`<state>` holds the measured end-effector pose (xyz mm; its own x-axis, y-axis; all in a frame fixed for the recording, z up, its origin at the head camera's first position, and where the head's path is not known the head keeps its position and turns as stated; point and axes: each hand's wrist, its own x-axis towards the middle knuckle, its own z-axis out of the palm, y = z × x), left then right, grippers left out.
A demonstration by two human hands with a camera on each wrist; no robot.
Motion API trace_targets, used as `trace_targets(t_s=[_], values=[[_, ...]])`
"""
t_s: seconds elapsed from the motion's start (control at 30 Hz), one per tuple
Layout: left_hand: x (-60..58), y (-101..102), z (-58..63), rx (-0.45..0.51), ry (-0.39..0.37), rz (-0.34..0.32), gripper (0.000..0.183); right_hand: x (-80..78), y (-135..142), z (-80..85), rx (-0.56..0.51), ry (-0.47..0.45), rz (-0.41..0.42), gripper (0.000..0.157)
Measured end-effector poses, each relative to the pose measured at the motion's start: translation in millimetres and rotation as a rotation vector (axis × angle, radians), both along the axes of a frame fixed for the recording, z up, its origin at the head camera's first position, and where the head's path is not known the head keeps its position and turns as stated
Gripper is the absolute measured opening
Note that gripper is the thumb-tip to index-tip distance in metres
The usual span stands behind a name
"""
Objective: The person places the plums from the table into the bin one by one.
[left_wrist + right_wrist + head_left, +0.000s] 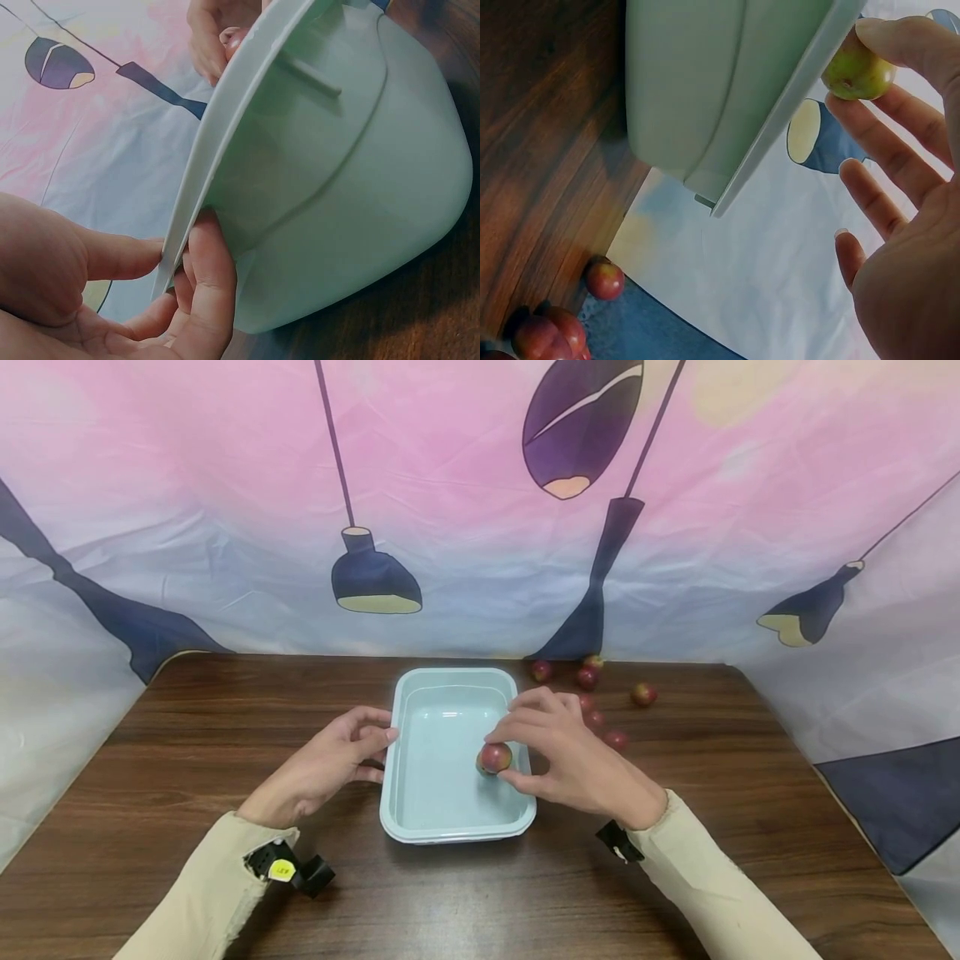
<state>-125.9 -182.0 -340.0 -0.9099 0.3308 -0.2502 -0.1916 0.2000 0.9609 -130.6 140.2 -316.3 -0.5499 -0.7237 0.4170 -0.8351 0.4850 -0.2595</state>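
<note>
A pale blue-green plastic basin [399, 810] stands on the wooden table. My left hand [341, 760] pinches its left rim; the left wrist view shows the thumb [124, 255] on the upper side and curled fingers [210, 277] under the lip. Over the right part of the basin, my right hand [558, 747] holds a small red and green plum [497, 757] between thumb and fingertips. From the right wrist view that plum [859, 71] shows its yellow-green side, just past the rim, with the remaining fingers spread.
Several more plums [616, 741] lie on the table right of and behind the basin, some partly hidden by my right hand. One plum [643, 694] sits apart at the right. A printed cloth [465, 568] hangs along the table's back edge.
</note>
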Motion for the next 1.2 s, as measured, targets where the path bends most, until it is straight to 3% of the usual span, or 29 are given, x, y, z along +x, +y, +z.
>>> trace_targets(t_s=[0.37, 1.2], values=[[0.1, 1, -0.9, 0.013, 0.004, -0.001, 0.053, -0.9, 6, -2.2, 0.009, -0.001, -0.013, 0.028], [-0.1, 0, -1.4, -0.001, 0.008, -0.009, 0.051, -1.5, 51, -9.2, -0.031, 0.024, -0.173, 0.039]])
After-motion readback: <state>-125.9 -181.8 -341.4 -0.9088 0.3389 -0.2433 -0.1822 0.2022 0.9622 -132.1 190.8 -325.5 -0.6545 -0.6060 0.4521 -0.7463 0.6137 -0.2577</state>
